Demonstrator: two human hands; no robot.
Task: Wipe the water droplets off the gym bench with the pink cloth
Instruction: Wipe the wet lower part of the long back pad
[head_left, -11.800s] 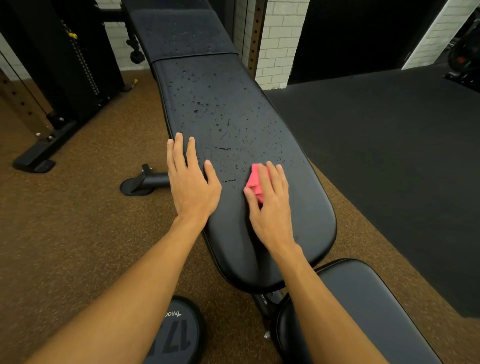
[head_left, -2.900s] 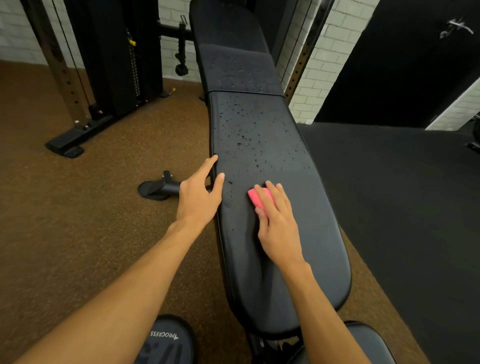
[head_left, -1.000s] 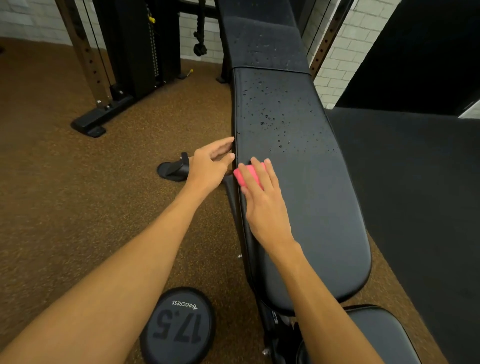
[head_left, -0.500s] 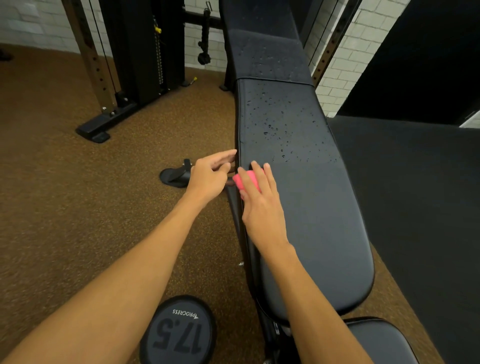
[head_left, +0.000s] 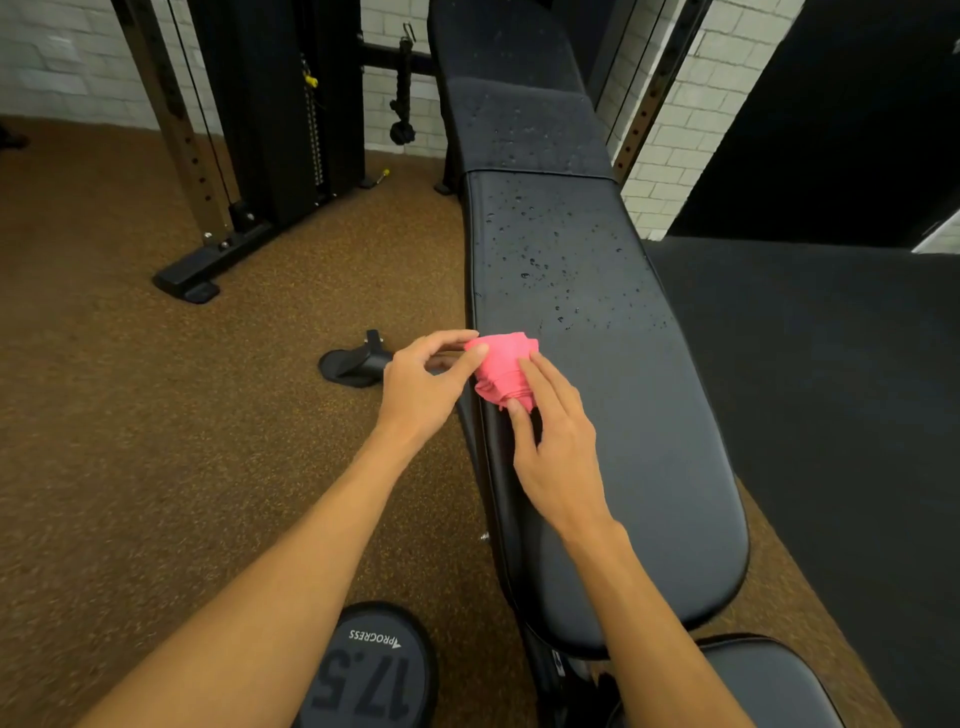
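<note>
The pink cloth (head_left: 503, 370) lay bunched at the left edge of the gym bench (head_left: 639, 457), pinched by the left hand (head_left: 421, 387) and the right hand (head_left: 563, 462), fingers closed on it. The near end looked dry. Water droplets (head_left: 540, 270) covered the far half, so wiping was judged about half done.

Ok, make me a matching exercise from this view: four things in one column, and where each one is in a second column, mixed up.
Things
1. pink cloth
2. water droplets
3. weight plate
4. right hand

Places
A. on the brown floor, by the near end of the gym bench
B. scattered over the bench's far part
C. bunched at the bench's left edge
D. over the bench pad, holding the cloth's near side

Pairs: 1-C, 2-B, 3-A, 4-D
</note>
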